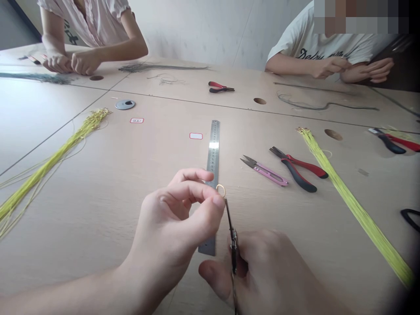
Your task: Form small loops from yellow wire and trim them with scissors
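Observation:
My left hand (pixel 183 218) pinches a small gold ring (pixel 222 190) between thumb and forefinger, its loop standing out past the fingertips. My right hand (pixel 262 267) is closed around slim metal pliers (pixel 232 240), seen edge-on. Their tip meets the lower side of the ring at my left thumb. Below and behind my left hand lies a steel ruler (pixel 214 151), partly hidden by the fingers. To the right on the table are pink thread snips (pixel 267 173) and red-and-black pliers (pixel 297 168).
Bundles of yellow cord lie at left (pixel 62 151) and right (pixel 348 192). Two small labels (pixel 137 120) (pixel 196 136) and a grey cable-hole cover (pixel 125 104) sit farther back. More pliers (pixel 220 87) lie beyond the table seam. Across the table are two people's hands (pixel 85 61) (pixel 331 68).

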A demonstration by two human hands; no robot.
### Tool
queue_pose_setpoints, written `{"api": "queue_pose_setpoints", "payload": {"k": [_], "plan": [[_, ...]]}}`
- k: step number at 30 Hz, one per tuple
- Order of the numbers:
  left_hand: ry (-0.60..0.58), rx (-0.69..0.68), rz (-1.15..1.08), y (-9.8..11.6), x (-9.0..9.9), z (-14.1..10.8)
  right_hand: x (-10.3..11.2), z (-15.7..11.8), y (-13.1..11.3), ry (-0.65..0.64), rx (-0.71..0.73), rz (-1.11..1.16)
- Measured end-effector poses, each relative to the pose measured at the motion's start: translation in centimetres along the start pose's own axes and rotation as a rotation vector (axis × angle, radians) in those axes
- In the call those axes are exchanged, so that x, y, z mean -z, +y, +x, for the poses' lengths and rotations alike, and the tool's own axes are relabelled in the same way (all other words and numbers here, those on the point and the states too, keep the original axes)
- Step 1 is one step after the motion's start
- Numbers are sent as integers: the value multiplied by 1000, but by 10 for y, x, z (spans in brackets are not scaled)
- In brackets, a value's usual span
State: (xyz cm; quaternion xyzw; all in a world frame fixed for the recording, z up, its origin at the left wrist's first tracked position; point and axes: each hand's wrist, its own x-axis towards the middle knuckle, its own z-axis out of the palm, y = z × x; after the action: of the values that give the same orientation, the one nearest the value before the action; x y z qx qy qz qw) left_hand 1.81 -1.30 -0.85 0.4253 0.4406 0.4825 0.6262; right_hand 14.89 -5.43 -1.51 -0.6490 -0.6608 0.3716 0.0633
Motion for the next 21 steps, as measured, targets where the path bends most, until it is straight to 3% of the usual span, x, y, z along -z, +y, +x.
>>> {"api": "queue_pose_setpoints", "payload": {"k": [10,16,21], "plan": [[-9,22,-8,1,2,-2,4,-2,-5,-58,-90,-16],[-14,27,-3,1,0,-1,4,-1,-4,-35,5,-3],[-1,12,51,2,-3,1,0,0,0,-28,2,4]]}}
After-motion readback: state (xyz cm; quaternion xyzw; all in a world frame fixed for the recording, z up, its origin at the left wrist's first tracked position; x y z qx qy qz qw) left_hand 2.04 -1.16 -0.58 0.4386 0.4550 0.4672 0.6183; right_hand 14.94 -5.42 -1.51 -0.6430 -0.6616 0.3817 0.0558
